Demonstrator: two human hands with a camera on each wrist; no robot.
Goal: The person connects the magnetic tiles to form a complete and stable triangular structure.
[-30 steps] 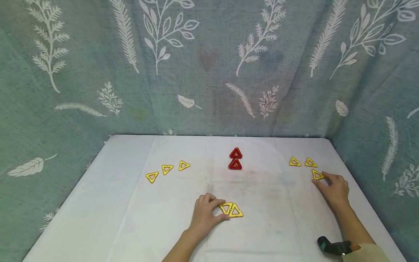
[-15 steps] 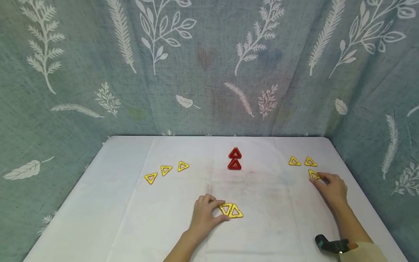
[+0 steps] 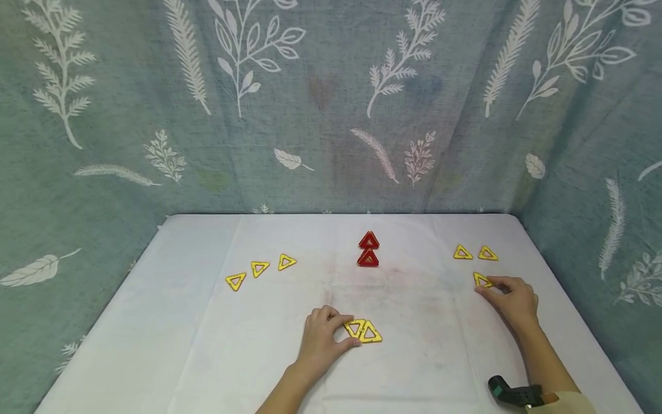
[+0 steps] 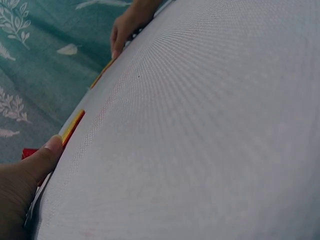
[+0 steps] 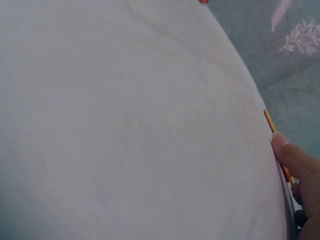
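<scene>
Two yellow, hollow triangle tiles lie edge to edge near the front middle of the table in the head view. My left hand (image 3: 323,336) pinches the left tile (image 3: 357,322) between thumb and fingers. The other tile (image 3: 373,340) adjoins it on the right. At the right side, my right hand (image 3: 514,302) pinches another yellow triangle tile (image 3: 476,280) by its right part, fingertips low over the cloth. Edge-on in the left wrist view, a tile (image 4: 74,126) shows yellow above and red below. The right wrist view shows my thumb against a thin tile edge (image 5: 269,120).
Two red triangular pieces (image 3: 368,264) stand one behind the other at the back middle. Three yellow tiles (image 3: 260,264) form a loose slanting row at back left. Two more yellow tiles (image 3: 464,257) lie at back right. A leaf-patterned curtain (image 3: 320,144) borders the white table.
My right hand has drawn its yellow tile leftward and slightly toward the front, away from the two back-right tiles. My left hand keeps its place on the joined pair.
</scene>
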